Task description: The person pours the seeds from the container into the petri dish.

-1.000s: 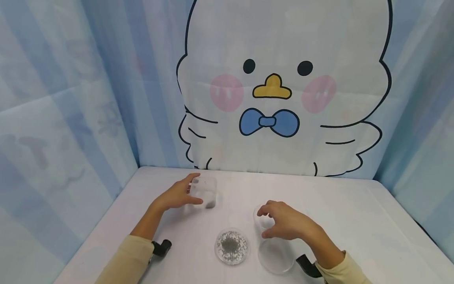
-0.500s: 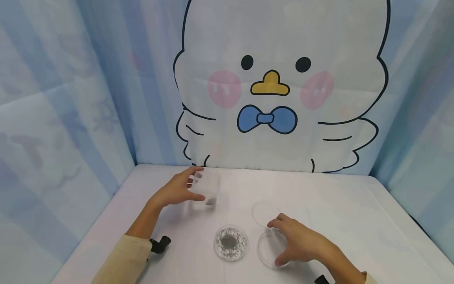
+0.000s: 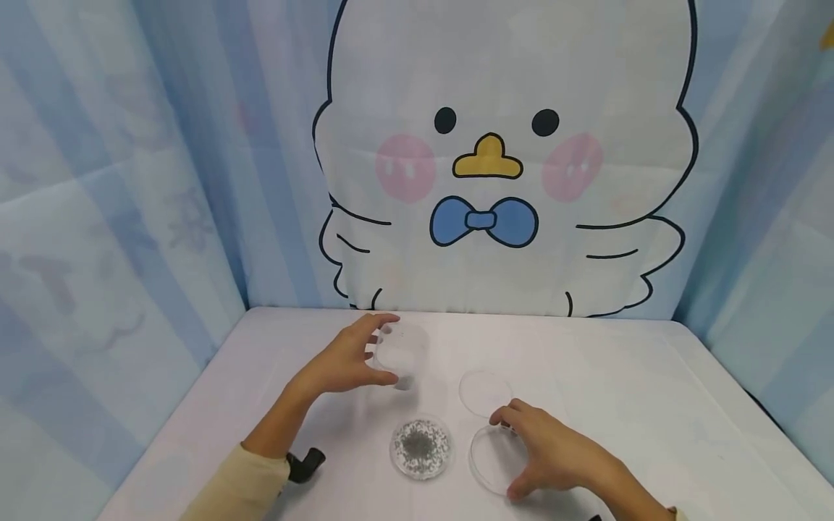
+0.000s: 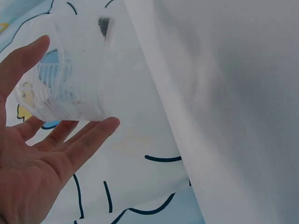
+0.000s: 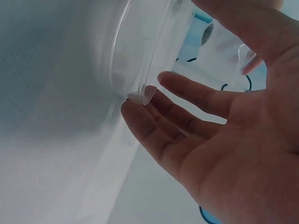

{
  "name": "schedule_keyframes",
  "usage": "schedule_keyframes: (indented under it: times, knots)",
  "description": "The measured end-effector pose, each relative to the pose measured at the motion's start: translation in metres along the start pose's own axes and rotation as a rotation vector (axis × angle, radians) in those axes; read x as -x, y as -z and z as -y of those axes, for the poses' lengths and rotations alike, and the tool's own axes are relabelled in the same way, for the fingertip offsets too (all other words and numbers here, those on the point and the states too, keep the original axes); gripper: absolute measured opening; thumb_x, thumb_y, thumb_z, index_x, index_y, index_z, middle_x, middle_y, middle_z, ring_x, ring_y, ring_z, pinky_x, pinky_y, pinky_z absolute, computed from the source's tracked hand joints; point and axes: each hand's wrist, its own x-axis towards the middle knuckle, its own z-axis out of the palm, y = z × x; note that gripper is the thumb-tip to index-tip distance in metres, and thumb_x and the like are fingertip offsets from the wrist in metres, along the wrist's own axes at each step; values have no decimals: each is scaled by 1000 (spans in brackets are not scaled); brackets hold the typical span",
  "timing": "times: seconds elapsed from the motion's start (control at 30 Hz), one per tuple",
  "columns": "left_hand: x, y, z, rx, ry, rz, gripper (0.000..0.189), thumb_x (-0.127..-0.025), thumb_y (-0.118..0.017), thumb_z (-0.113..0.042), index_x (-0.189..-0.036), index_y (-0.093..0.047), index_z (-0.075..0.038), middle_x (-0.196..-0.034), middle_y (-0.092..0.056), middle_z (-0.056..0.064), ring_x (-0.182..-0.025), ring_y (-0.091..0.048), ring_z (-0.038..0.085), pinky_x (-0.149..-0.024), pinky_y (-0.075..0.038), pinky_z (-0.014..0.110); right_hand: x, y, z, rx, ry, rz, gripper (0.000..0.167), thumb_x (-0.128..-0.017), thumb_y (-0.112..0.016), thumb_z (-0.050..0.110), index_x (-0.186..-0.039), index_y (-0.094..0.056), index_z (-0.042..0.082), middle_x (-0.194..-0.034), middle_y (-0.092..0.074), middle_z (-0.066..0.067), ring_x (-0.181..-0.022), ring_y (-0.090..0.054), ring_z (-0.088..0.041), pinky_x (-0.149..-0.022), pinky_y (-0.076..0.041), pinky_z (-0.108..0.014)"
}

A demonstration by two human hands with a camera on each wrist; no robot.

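Observation:
My left hand [image 3: 348, 360] holds a clear plastic cup [image 3: 405, 353] above the table, thumb on one side and fingers on the other. In the left wrist view the cup [image 4: 77, 79] looks faintly ribbed, with a dark grainy patch [image 4: 103, 28] near one corner. With thumb and fingertips, my right hand [image 3: 563, 452] grips the rim of a clear round dish [image 3: 491, 459], low at the table; its wall [image 5: 140, 56] shows close up in the right wrist view. Left of it sits a round dish [image 3: 420, 449] with dark grains, densest in the middle.
A clear round lid or dish [image 3: 485, 393] lies just behind the gripped dish on the white table [image 3: 651, 405]. A curtain with a cartoon bird [image 3: 502, 268] hangs at the table's back edge. Patterned cloth [image 3: 117, 217] closes off the sides.
My right hand has come from the rear clear disc toward the front dish and now grips its rim. My left hand has shifted a little to the right with the cup.

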Motion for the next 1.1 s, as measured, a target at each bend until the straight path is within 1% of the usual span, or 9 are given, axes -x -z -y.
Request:
schedule_keyframes:
  times: [0.13, 0.23, 0.33, 0.5, 0.6, 0.77, 0.93, 1.03, 1.1]
  knots:
    - [2, -10, -7, -38, -50, 2, 93, -79, -92, -22, -157, -42, -15, -149, -50, 12, -131, -56, 36, -101, -57, 49, -1, -4, -3, -1, 21, -21, 80, -59, -99, 36, -127, -62, 14, -114, -57, 7, -103, -57, -15, -91, -52, -35]
    - [3, -17, -12, -84, -89, -3, 92, -79, -92, -23, -157, -43, -15, -142, -54, 10, -126, -58, 33, -97, -60, 48, -1, -6, -4, 5, 35, -48, 80, -61, -98, 38, -127, -63, 11, -114, -58, 6, -102, -57, -15, -90, -52, -35]
    - [3, -22, -21, -142, -122, -5, 93, -78, -92, -25, -157, -43, -18, -141, -56, 8, -126, -59, 30, -99, -58, 49, -3, -8, -5, 8, 26, -70, 81, -61, -98, 39, -127, -63, 10, -113, -58, 5, -102, -58, -16, -91, -52, -36]
    - [2, -30, -37, -238, -188, -3, 95, -78, -92, -26, -158, -42, -17, -143, -55, 7, -131, -59, 27, -107, -52, 50, -6, -8, -4, -13, -5, -84, 82, -61, -99, 41, -127, -64, 7, -113, -60, 3, -103, -59, -19, -93, -53, -41]
    - [-1, -37, -45, -291, -208, -1, 94, -78, -93, -27, -157, -42, -16, -142, -56, 7, -130, -58, 26, -107, -53, 49, -7, -8, -4, -21, -8, -90, 82, -59, -100, 40, -125, -65, 7, -113, -61, 2, -103, -60, -20, -93, -53, -42]
    - [-4, -46, -57, -417, -230, -7, 92, -78, -93, -30, -155, -44, -18, -144, -54, 2, -129, -57, 25, -104, -55, 44, -8, -8, -4, -28, -25, -91, 82, -58, -101, 41, -124, -65, 7, -112, -62, 2, -103, -60, -20, -94, -53, -43]
    - [-5, -56, -70, -575, -302, -21, 92, -76, -92, -35, -154, -45, -19, -143, -54, 1, -126, -58, 23, -101, -56, 42, -8, -7, -5, -42, -39, -79, 81, -59, -101, 42, -124, -66, 7, -111, -62, 1, -103, -59, -19, -93, -54, -45]
    - [-6, -62, -77, -664, -344, -33, 93, -75, -93, -39, -154, -46, -21, -140, -55, 0, -125, -57, 22, -99, -56, 41, -8, -6, -6, -34, -39, -88, 81, -58, -101, 42, -123, -67, 7, -109, -62, 1, -102, -59, -19, -93, -54, -45]
    - [-7, -65, -82, -716, -362, -36, 94, -73, -94, -40, -154, -47, -23, -138, -55, -1, -125, -56, 21, -99, -56, 40, -8, -5, -6, -27, -34, -99, 81, -57, -101, 43, -122, -68, 7, -108, -62, 2, -101, -59, -18, -92, -54, -44]
